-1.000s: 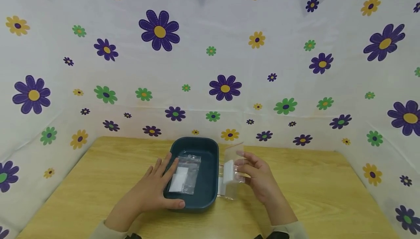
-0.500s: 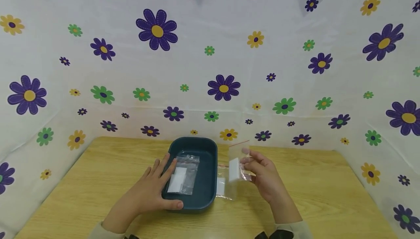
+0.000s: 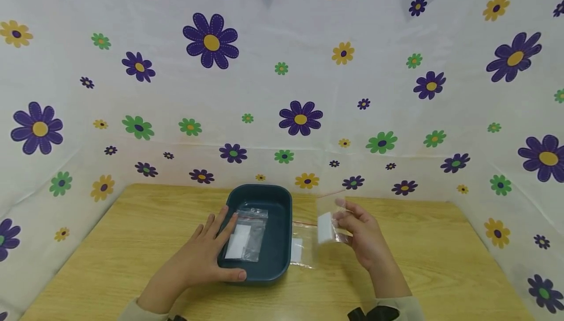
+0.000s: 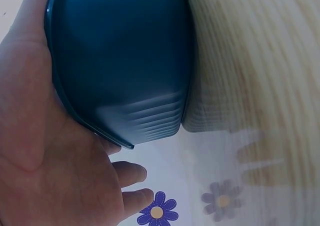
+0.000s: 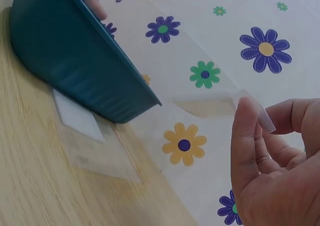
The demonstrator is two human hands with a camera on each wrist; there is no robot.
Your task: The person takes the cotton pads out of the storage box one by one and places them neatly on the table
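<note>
A dark teal plastic tub point(image 3: 276, 262) stands on the table, with a clear zip bag point(image 3: 254, 242) holding a white card-like piece inside it. My left hand point(image 3: 194, 262) rests across the tub's left rim, fingers spread and fairly straight; in the left wrist view its palm lies along the tub's side point(image 4: 120, 61). To the right of the tub, my right hand point(image 3: 367, 240) pinches another small zip bag point(image 3: 325, 227) with a white piece in it, held above the table. A further zip bag point(image 3: 304, 247) lies flat on the table, partly under the tub's right side.
The wood-grain table point(image 3: 423, 252) reaches back to a white cloth backdrop point(image 3: 255, 91) printed with purple, yellow and green flowers. The same cloth hangs at the left and right sides.
My right hand has moved right, carrying the pinched zip bag away from the tub and off the one lying on the table. The left hand has stayed on the tub.
</note>
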